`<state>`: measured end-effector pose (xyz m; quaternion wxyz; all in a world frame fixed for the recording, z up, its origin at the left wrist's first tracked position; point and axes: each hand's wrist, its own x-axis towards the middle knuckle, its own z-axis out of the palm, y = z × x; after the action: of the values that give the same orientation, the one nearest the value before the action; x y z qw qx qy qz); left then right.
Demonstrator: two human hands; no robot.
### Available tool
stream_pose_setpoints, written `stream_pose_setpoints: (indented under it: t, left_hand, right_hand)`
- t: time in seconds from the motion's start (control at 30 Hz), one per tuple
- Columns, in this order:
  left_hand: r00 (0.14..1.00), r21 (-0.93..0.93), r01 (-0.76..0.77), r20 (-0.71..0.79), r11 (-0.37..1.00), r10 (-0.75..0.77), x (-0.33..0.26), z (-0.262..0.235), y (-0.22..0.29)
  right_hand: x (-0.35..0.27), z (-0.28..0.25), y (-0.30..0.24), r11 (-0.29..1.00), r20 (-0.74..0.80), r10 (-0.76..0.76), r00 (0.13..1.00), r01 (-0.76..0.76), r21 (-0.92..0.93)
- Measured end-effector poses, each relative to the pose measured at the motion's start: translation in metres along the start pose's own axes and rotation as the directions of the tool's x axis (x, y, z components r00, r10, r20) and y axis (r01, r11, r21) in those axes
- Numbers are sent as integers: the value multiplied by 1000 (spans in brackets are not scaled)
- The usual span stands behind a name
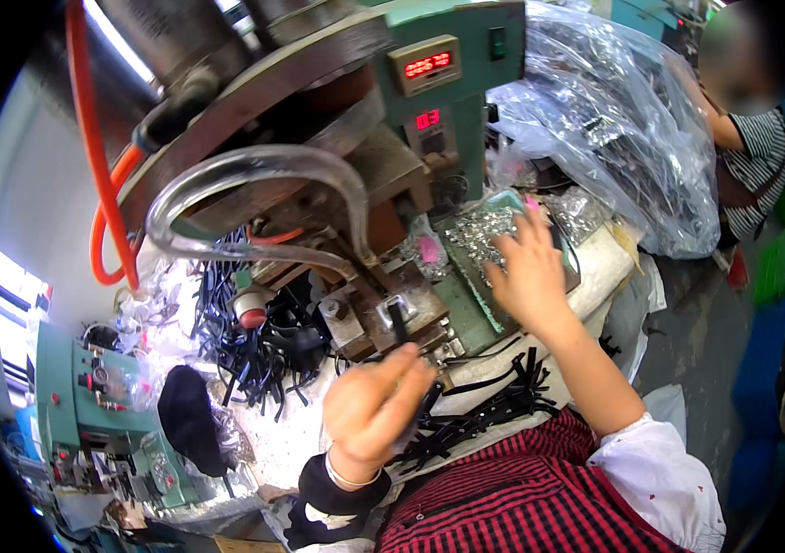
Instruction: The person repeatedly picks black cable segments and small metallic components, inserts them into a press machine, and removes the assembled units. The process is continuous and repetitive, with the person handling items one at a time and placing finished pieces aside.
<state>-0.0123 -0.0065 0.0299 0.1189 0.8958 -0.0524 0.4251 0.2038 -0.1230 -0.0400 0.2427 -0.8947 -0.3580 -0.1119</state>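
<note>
My left hand [376, 403] is closed on one end of a black strap [398, 323]. The strap's far end lies in the small metal fixture [426, 306] of a press. Over a green tray [477, 318] holding small shiny metal pieces [479, 241], my right hand [533, 274] reaches with its thumb and fingers apart. Nothing shows between those fingers, though the fingertips are partly lost against the tray. Loose black straps [494, 405] lie on the cloth between my body and the press.
The green press [457, 55] with red digital displays rises ahead, a clear looped hose [254, 161] and orange tubing [88, 138] at its left. More black straps [273, 355] pile left of the fixture. A large clear plastic bag [614, 138] and another person [754, 157] are at right.
</note>
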Motion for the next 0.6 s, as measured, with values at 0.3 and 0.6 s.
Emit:
stream_pose_setpoints:
  t: [0.3, 0.6]
  left_hand:
    - [988, 82, -136, -56, 987, 141, -5, 26, -13]
    - [992, -7, 124, -12, 992, -124, -10, 12, 9]
  right_hand:
    - [-1, 25, 37, 952, -203, -17, 979, 78, 297]
    - [24, 47, 39, 884, -185, -434, 882, 456, 102]
